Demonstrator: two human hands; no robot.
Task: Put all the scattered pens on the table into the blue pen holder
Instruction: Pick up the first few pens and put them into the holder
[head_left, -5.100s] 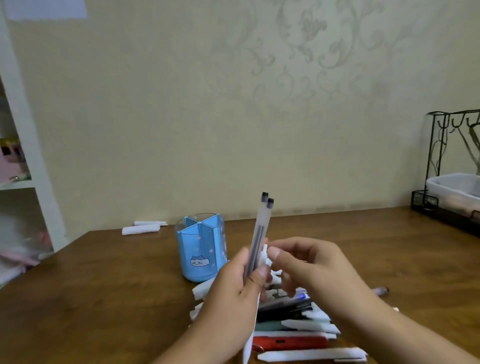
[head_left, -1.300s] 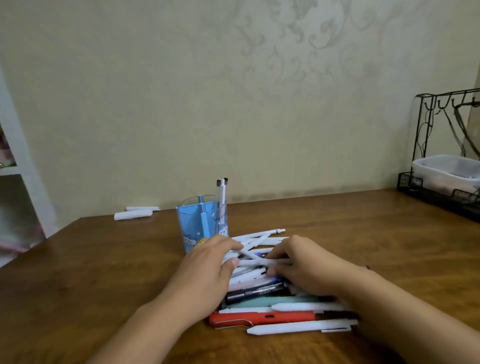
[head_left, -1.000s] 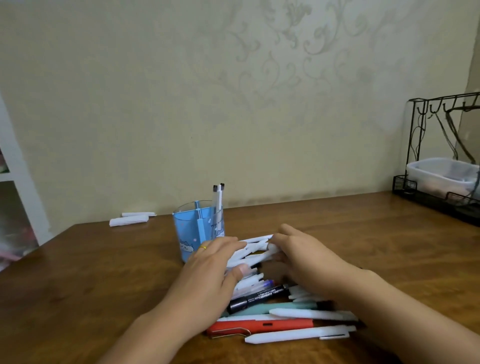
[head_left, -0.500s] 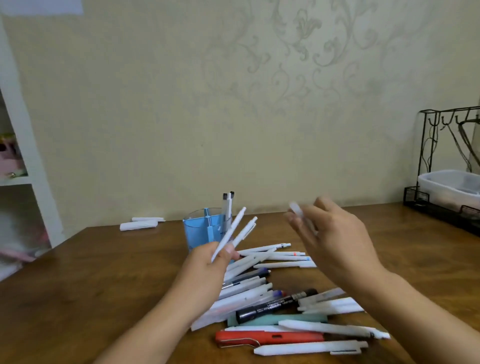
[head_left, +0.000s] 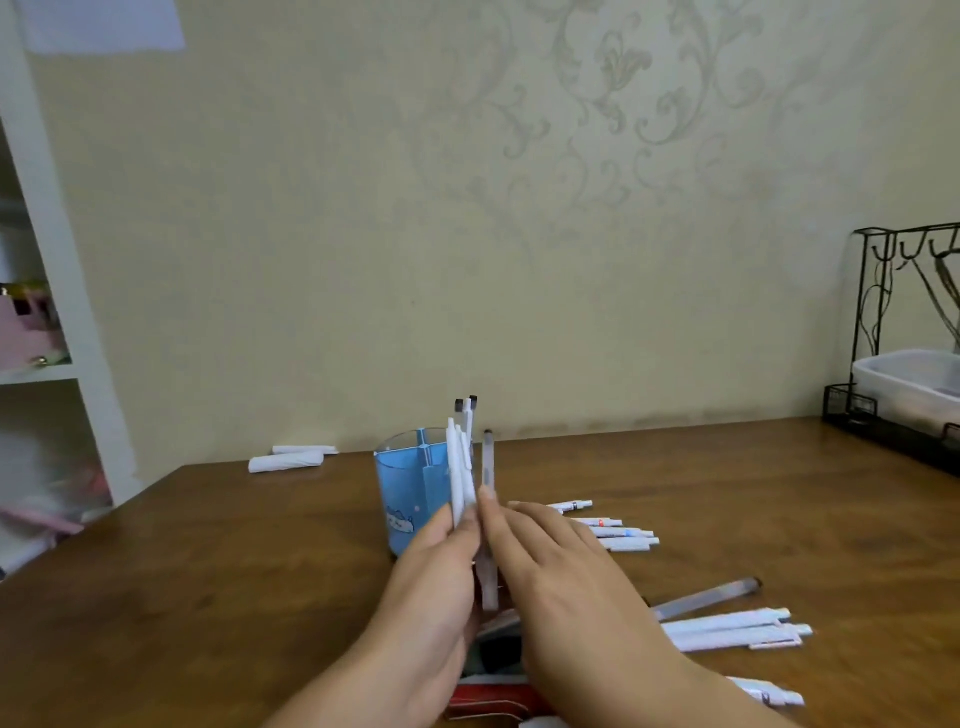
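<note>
Wooden table stands against patterned beige wall. 2 white rolled items lie at its far edge. Black wire rack at right holds a white tray. White shelf unit at left.

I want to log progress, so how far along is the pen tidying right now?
Early on. Done: two pens stand in the blue holder. In hand: the left hand grips a few white pens upright, and the right hand steadies a grey pen. Left: many loose pens lie on the table.
</note>
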